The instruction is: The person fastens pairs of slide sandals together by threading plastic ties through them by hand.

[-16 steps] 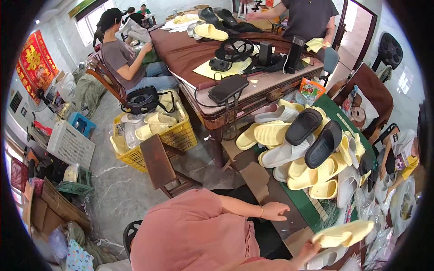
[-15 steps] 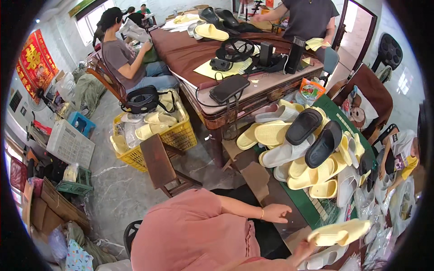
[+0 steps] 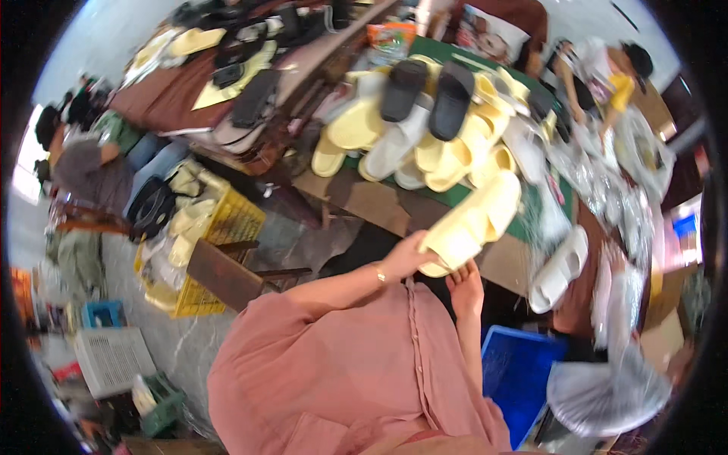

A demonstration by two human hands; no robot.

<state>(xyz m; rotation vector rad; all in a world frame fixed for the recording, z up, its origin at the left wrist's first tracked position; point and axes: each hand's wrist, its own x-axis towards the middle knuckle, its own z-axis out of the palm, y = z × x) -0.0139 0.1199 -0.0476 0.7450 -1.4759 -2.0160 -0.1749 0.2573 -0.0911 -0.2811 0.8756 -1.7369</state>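
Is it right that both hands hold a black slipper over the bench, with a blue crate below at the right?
Not quite: the slipper is pale yellow, not black, as the head view shows. Both the left hand and the right hand hold it over the bench, and the blue crate sits below at the right.

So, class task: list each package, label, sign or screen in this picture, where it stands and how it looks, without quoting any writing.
Snack packet: top centre on the table's far end, orange and green, crinkled.
Printed picture panel: top, right of the packet, rectangular, pale with brown.
Clear plastic bags: along the right side of the table, shiny, crumpled.
Cardboard box: right edge, brown, partly hidden.
No screens show.
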